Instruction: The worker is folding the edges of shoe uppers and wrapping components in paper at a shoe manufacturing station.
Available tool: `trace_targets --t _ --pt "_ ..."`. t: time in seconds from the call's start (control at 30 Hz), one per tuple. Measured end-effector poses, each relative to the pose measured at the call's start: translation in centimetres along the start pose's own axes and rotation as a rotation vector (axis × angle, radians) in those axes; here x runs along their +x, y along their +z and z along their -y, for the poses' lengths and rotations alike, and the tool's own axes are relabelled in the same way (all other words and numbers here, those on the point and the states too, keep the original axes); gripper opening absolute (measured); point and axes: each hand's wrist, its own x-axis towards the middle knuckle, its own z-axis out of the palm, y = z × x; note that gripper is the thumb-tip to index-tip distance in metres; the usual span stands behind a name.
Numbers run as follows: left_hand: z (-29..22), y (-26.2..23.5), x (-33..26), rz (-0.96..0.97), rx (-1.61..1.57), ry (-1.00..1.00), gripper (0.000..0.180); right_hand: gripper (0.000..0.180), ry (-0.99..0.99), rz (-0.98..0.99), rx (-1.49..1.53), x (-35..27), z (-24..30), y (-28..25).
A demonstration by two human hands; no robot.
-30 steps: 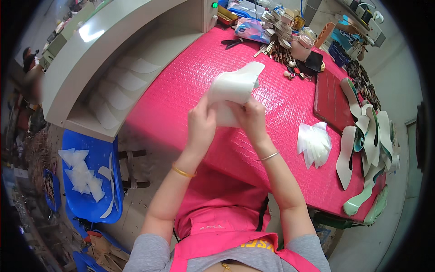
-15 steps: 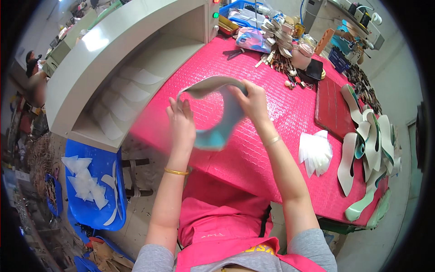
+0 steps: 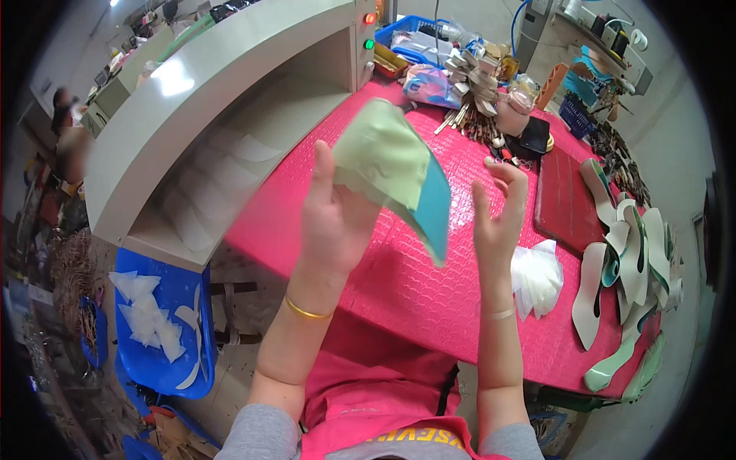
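Observation:
A shoe upper (image 3: 383, 153), pale green outside with a teal lining, is tilted up over the pink-covered table. My left hand (image 3: 333, 218) supports it from the near left; the thumb stands up beside it and the other fingers are hidden behind the piece. Apart from it, on the right, my right hand (image 3: 500, 211) is raised with fingers spread and curved, holding nothing. Below that hand lies a fanned stack of white translucent sheet pieces (image 3: 537, 280). More shoe uppers (image 3: 632, 238), whitish and green, are heaped on the table's right side.
A curved grey machine (image 3: 172, 100) with white pieces inside its opening stands at the left. Below it, a blue plastic stool (image 3: 157, 368) carries more white pieces. A dark red board (image 3: 566, 188) lies on the right; brushes, bags and a blue basket (image 3: 410, 31) crowd the far end.
The shoe upper has turned from an open loop to a folded side view, pale green face showing. My right hand has let go and moved right; the left has moved slightly right.

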Motion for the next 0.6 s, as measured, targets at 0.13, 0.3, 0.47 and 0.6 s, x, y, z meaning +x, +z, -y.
trace_targets --t 0.13,0.3,0.47,0.6 --pt "1.5 1.3 -0.4 0.248 0.072 -0.064 0.059 0.026 -0.353 0.108 -0.011 1.6 5.1 1.0" --pt "1.6 1.3 -1.3 0.211 0.728 0.072 0.054 0.015 -0.041 0.263 0.349 2.7 3.2 -0.7" --pt "1.2 1.0 -2.1 0.253 0.1 -0.15 0.037 0.018 0.84 0.328 1.167 4.7 -2.7 -3.0" --pt "0.0 0.8 -1.2 0.445 0.708 0.002 0.028 0.027 0.609 0.316 1.219 4.8 -1.0 -3.7"
